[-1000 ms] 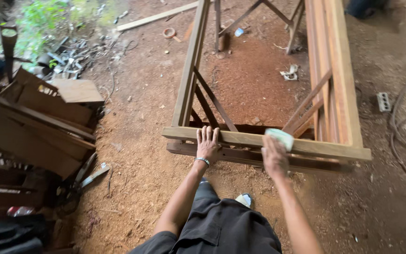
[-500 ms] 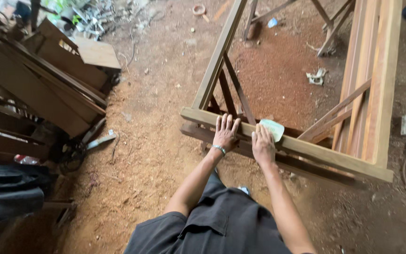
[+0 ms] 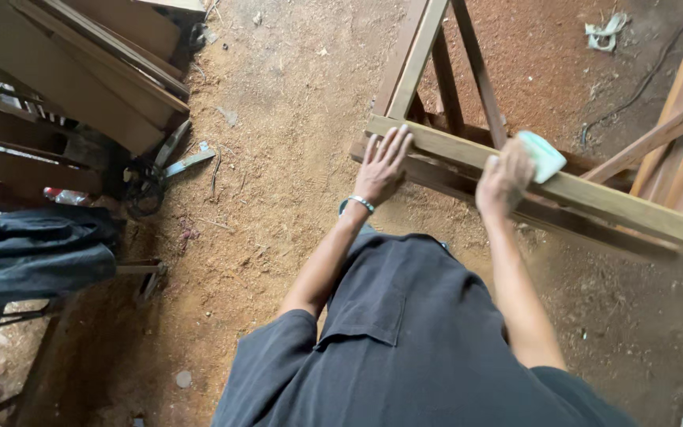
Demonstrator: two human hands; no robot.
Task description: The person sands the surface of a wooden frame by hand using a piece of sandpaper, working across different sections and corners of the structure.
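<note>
Head view: left hand (image 3: 383, 168) lies flat, fingers spread, on the stiff wooden frame rail (image 3: 594, 198); at 3 o'clock, right hand (image 3: 503, 178) clutches a light, pliable pale-green sanding pad (image 3: 545, 154)

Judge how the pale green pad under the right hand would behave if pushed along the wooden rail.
The pale green pad looks thin and bends over the rail edge, so it is probably floppy and light. Pressed by the right hand, it would likely drag rather than roll. The left hand lies flat on the rail, which suggests the frame may shift if unbraced.
</note>
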